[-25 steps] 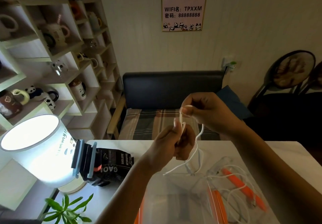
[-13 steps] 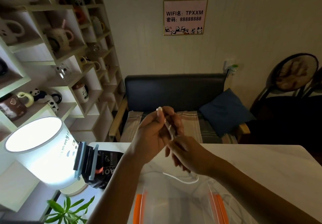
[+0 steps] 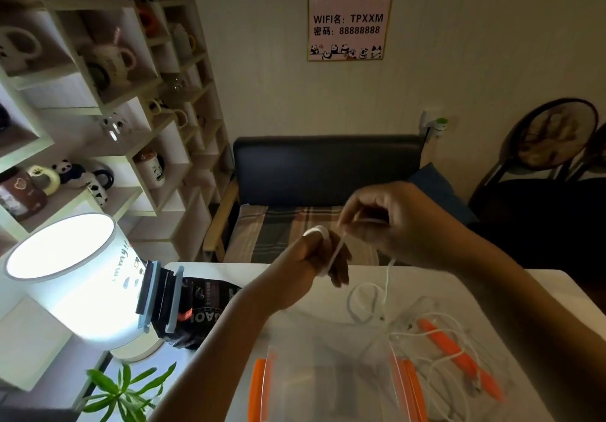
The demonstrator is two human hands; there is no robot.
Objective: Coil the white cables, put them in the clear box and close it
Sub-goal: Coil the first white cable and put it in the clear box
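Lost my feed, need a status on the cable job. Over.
Left hand holds coil; right hand pulls cable taut. Tail hangs to table. Box open, more cables loose beside it. Nothing blocking.

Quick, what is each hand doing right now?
Left hand: closed, white cable wound around its fingers.
Right hand: pinching the same cable, pulling it taut.

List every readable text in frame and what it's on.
"WIFI名: TPXXM" on the wall sign, top line.
"密码: 88888888" on the same sign, second line.
"GAO", seen upside down and cut off, on the black bag; its smaller print is too blurred to read.
Script lettering on the lamp shade: sideways, not legible.
Mugs on the shelf: no readable text.
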